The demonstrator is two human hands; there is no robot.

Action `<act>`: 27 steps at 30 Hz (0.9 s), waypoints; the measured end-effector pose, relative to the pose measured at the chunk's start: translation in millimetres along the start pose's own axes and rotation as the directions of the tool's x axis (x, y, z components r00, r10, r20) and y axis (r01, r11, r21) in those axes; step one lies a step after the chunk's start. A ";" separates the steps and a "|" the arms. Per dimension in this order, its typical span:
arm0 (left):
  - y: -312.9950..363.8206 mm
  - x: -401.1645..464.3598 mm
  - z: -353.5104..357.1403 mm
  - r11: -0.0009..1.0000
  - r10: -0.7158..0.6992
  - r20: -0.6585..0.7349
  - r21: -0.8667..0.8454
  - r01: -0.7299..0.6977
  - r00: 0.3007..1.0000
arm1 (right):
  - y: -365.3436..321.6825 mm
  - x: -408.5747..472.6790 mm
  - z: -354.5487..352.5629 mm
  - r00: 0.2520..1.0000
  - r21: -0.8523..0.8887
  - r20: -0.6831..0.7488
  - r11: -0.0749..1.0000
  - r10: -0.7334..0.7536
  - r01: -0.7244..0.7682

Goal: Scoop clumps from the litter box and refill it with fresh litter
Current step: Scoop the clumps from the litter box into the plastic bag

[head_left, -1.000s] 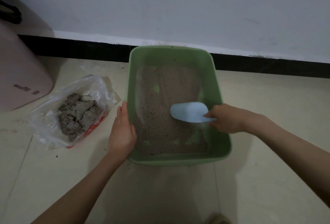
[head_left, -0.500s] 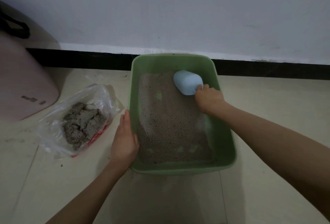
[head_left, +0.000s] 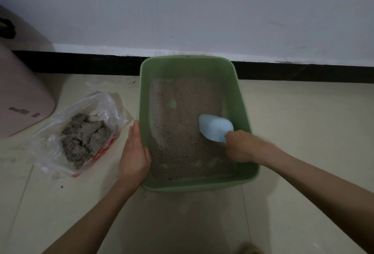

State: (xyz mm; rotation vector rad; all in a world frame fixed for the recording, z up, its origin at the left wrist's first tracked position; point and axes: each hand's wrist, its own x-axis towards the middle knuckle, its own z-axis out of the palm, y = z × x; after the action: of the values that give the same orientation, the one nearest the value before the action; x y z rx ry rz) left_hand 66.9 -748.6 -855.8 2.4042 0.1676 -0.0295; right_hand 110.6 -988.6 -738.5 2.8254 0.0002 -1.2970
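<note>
A pink bin (head_left: 18, 100) stands at far left by the wall. Beside it, a clear plastic bag (head_left: 81, 130) of grey clumps (head_left: 86, 136) lies on the floor. The left hand (head_left: 134, 156) rests flat-fingered against the green litter box (head_left: 242, 112) wall. Inside, on the litter (head_left: 178, 132), the right hand (head_left: 242, 146) grips a pale blue scoop (head_left: 214, 129).

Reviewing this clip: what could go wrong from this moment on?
1. The bag of clumps lies open on the floor, apart from the box; carried scoops might drop grains on the way, and specks already dot the floor.
2. The litter is thin, with green bottom showing, so the scoop in the right hand may scrape plastic.
3. Only the left hand on the rim steadies the box; it may slide.
</note>
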 end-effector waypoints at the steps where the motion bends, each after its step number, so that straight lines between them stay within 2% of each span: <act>1: 0.2 -0.1 0.1 1.000 -0.001 0.002 0.001 0.001 1.000 | 3.7 -6.9 -5.6 1.000 -0.006 0.029 1.000 -0.001 0.001; 3: -0.2 0.1 0.4 1.000 -0.003 0.008 0.001 0.003 1.000 | 13.4 -15.7 -18.9 0.999 0.006 0.044 1.000 -0.003 0.003; 7: -4.6 2.1 0.8 1.000 0.010 0.023 0.003 -0.011 1.000 | 25.2 -12.4 -37.4 0.994 0.173 -0.107 0.984 -0.026 0.044; 11: -7.5 3.2 0.9 1.000 -0.003 0.038 0.024 0.002 0.999 | 22.4 1.7 -45.9 0.981 0.328 -0.189 0.939 -0.043 0.105; 13: -7.7 3.0 1.2 1.000 0.002 0.040 0.031 -0.003 0.999 | 16.8 5.3 -43.1 0.976 0.284 -0.207 0.951 -0.062 0.121; 15: -7.4 2.7 1.1 1.000 -0.004 0.038 0.025 0.003 0.999 | 7.7 3.4 -31.4 0.978 0.155 -0.184 0.980 -0.094 0.123; 19: -6.7 1.9 1.5 1.000 -0.005 0.037 0.019 0.004 0.999 | -11.8 -16.2 -5.9 0.987 -0.057 -0.047 0.987 -0.153 0.150; 24: -3.4 0.6 1.6 1.000 -0.020 0.034 0.010 0.019 0.999 | -4.1 -20.6 -16.9 0.958 0.061 0.006 0.956 -0.287 0.286; 27: -3.5 0.9 0.8 1.000 -0.023 0.041 0.005 0.023 0.999 | -10.7 -12.8 -29.0 0.950 0.086 -0.096 0.949 -0.295 0.304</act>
State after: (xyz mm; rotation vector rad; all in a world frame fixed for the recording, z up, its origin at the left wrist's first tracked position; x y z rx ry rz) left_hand 67.4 -746.4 -858.7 2.4045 0.1759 -0.0904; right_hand 124.0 -976.9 -710.2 3.0549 0.3940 -1.2580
